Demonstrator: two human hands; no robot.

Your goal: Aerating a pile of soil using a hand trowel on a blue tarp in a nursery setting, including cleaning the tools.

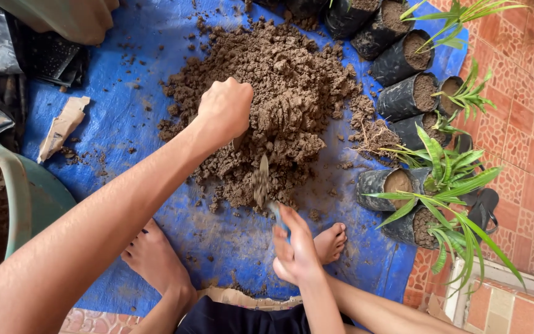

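Soil heap (279,99) on blue tarp (118,124); left hand (225,110) clenched in it, right hand (295,250) gripping trowel (262,182); bagged seedlings (415,204) alongside

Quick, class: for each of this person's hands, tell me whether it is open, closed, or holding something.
Left hand: closed in a fist, pressed into the soil pile.
Right hand: closed on a small trowel carrying soil.

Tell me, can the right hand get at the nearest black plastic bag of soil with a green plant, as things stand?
Probably yes. The right hand, gripping a small trowel, has only bare blue tarp between it and the black plastic bag of soil; nothing blocks the way.
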